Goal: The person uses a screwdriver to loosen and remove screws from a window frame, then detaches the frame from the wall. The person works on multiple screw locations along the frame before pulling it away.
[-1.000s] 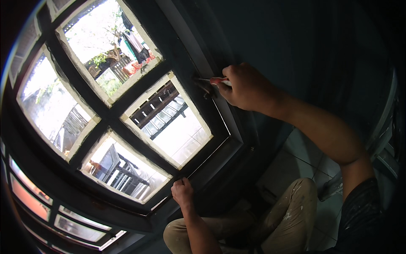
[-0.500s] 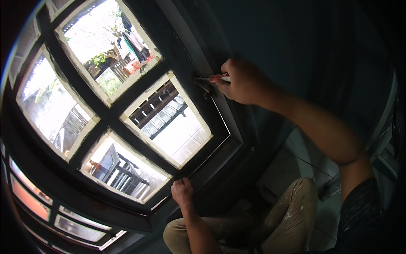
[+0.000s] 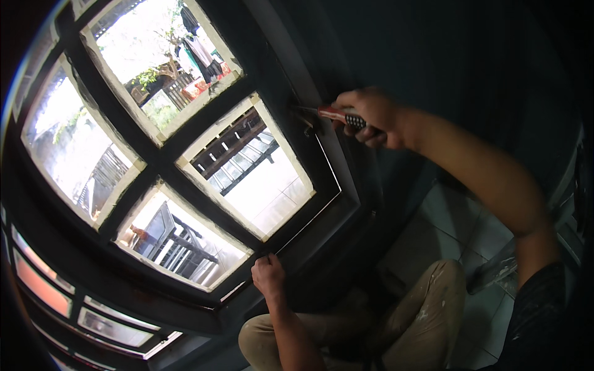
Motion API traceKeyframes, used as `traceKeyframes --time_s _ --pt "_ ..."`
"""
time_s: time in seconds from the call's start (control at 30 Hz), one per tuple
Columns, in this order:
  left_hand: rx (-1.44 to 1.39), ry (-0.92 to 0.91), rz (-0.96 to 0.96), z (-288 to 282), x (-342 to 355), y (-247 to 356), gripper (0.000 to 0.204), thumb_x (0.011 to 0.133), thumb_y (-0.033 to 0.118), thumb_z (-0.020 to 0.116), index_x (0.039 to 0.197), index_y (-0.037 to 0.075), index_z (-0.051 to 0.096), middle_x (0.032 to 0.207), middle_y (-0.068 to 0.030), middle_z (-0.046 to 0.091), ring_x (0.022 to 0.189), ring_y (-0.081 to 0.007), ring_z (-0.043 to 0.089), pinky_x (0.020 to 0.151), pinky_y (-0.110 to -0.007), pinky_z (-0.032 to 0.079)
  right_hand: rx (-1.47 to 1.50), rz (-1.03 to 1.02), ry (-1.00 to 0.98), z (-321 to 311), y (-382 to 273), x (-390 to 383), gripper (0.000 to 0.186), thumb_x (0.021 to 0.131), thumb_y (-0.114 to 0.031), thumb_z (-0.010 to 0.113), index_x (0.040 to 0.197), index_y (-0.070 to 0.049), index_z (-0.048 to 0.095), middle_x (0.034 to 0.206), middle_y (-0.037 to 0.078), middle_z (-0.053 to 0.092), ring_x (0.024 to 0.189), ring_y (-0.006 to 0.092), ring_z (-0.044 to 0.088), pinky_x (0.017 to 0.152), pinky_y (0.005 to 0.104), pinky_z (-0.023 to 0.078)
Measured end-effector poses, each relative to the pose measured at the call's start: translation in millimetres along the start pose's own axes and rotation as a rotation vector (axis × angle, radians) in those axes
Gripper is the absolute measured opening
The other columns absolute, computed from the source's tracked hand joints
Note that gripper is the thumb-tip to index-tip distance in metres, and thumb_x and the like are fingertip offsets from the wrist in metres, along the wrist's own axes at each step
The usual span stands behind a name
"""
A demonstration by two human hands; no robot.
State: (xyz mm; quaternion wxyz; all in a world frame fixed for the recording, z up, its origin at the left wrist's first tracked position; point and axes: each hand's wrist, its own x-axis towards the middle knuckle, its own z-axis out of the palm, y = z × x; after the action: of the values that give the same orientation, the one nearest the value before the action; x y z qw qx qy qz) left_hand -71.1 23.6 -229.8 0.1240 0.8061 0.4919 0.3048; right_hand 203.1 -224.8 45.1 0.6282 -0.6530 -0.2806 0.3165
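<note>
a red-handled tool point(image 3: 337, 115) is gripped in the closed fingers of the right hand point(image 3: 371, 117), its tip at the dark window frame point(image 3: 322, 161), possibly on a latch. the left hand point(image 3: 268, 276) is curled against the frame's lower edge. pale floor tiles point(image 3: 433, 216) are seen below.

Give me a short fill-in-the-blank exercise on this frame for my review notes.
1. The right hand grips a tool with a ____ and black handle.
2. The left hand rests on the lower edge of the ____ frame.
3. The panes are edged with pale ____.

Missing words: red; window; tape
</note>
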Motion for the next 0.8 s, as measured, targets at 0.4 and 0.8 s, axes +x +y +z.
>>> traceKeyframes --time_s 0.4,0.8 --pt "0.012 0.002 0.022 3.7 4.9 -5.1 0.041 0.100 0.035 0.060 0.090 -0.002 0.076 0.096 -0.0299 0.074 0.095 -0.0523 0.070 0.086 -0.060 0.055 -1.045 -0.835 0.504 2.4 11.0 5.3 0.028 0.095 -0.025 0.071 0.078 -0.002 0.074 0.079 0.023 0.073 0.090 0.0381 0.077 0.090 0.0488 0.060" --pt "-0.018 0.036 0.035 8.1 2.8 -4.4 0.040 0.100 0.034 0.060 0.089 -0.002 0.075 0.093 -0.0301 0.073 0.093 -0.0530 0.070 0.084 -0.060 0.055 -1.900 -1.312 0.715 25.8 39.3 15.4 0.030 0.094 -0.032 0.073 0.111 -0.007 0.069 0.112 0.010 0.066 0.112 0.0230 0.059 0.086 0.0354 0.054"
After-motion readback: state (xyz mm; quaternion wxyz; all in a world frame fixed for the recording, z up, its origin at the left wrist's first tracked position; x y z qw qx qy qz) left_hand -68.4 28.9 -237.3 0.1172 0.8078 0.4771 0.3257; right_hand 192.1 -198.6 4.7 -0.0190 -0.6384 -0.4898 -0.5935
